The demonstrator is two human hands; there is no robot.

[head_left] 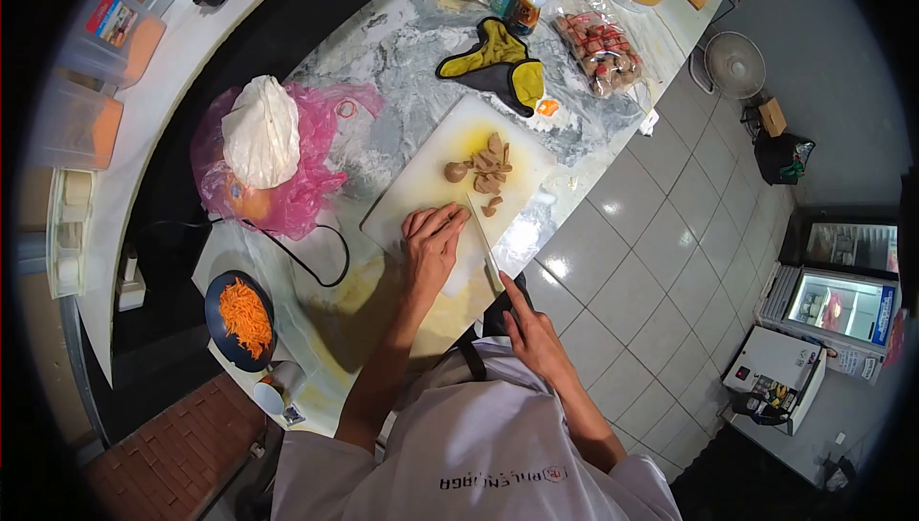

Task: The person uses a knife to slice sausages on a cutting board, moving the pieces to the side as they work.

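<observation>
On a white cutting board [407, 197], my left hand [433, 245] bends its fingers over a brown meatball [463, 215], which they mostly cover. My right hand [531, 331] grips a knife [485, 238], its index finger stretched along toward the blade; the handle is largely hidden. The blade lies slantwise over the board, right beside the left fingertips. Beyond the blade is a loose heap of cut meatball pieces [492, 165], with a few small bits nearer the knife. One whole round meatball [455, 172] sits at the heap's left.
Left of the board is a pink plastic bag [215, 152] with a white bag [263, 133] on top. A dark plate [222, 325] of shredded carrot [246, 320] stands near left. Behind lie a yellow-black cloth [498, 66], a yellow-lidded jar [528, 9] and bagged meatballs [601, 50].
</observation>
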